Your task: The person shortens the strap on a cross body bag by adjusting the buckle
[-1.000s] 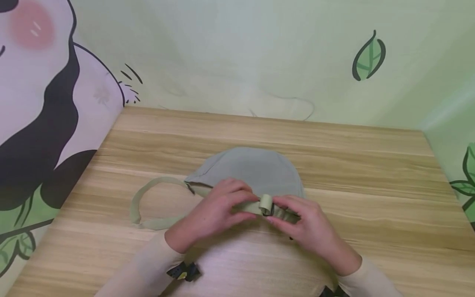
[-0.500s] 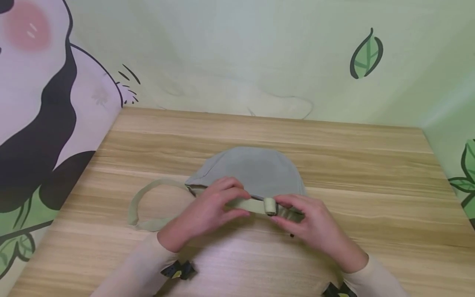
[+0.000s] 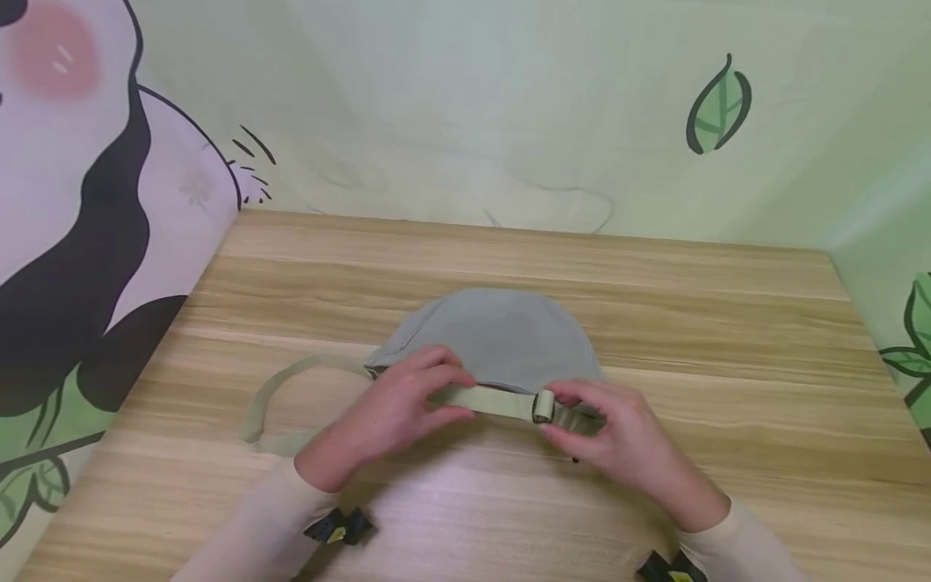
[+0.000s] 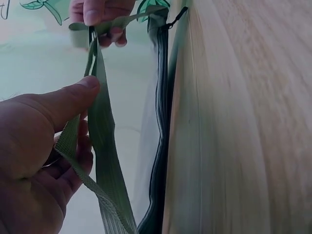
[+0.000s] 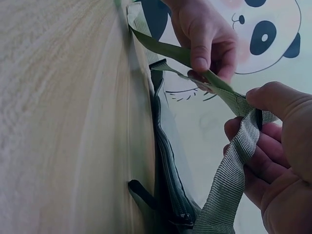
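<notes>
A grey half-moon bag (image 3: pixel 502 335) lies on the table, its zipper edge (image 4: pixel 161 117) toward me. Its pale green webbing strap (image 3: pixel 498 402) is stretched between both hands in front of the bag. My left hand (image 3: pixel 389 412) pinches the strap between thumb and fingers. At a dark slider buckle (image 3: pixel 542 406), where the strap folds back in a small loop, the thumb and fingers of my right hand (image 3: pixel 621 432) pinch the webbing. In the right wrist view, a dark zipper pull (image 5: pixel 141 194) sticks out at the bag's near corner.
A slack bend of strap (image 3: pixel 254 412) rests on the table left of my left hand. The wooden table (image 3: pixel 727 323) meets printed walls behind and at both sides, with a panda (image 3: pixel 116 186) on the left. Dark wrist mounts (image 3: pixel 339 527) sit under the sleeves.
The slider buckle and right hand have shifted slightly right, while the left hand has moved left and a little down. More flat strap shows between them; the loop at the buckle looks smaller.
</notes>
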The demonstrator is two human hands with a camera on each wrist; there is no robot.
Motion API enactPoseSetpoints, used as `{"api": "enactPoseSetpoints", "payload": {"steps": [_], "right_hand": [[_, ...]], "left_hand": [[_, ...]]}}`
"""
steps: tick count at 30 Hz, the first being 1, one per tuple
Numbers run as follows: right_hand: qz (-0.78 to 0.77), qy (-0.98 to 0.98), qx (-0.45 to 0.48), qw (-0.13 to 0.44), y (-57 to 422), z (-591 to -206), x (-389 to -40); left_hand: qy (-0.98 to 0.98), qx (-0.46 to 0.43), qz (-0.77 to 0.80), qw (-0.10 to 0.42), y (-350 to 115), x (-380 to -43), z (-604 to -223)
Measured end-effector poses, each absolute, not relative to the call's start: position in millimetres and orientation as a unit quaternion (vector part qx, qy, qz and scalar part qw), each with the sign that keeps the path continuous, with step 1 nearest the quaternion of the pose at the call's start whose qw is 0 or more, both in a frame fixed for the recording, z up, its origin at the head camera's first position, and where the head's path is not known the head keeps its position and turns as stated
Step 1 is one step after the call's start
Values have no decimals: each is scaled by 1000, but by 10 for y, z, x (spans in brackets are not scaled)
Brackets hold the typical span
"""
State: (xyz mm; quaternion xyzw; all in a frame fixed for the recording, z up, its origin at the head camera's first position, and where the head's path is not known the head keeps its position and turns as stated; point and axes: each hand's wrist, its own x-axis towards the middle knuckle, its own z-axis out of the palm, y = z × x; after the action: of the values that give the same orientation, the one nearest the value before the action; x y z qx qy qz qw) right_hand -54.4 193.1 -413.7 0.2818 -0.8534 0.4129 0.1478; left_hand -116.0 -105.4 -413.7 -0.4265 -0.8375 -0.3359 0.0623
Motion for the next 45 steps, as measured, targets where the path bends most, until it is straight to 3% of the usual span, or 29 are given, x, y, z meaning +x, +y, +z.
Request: {"api": "enactPoseSetpoints", "payload": {"steps": [22, 30, 45], "right_hand": [[400, -863, 280, 131, 2060, -4119, -519], [409, -858, 286, 124, 2022, -4110, -512], [421, -837, 322, 136, 1950, -4153, -537]], "left_hand": [[-861, -407, -305, 23, -1314, -1208, -4084], [-849, -442, -291, 8, -1013, -1181, -4044], [-820, -492, -287, 51, -546, -1082, -4102]]}}
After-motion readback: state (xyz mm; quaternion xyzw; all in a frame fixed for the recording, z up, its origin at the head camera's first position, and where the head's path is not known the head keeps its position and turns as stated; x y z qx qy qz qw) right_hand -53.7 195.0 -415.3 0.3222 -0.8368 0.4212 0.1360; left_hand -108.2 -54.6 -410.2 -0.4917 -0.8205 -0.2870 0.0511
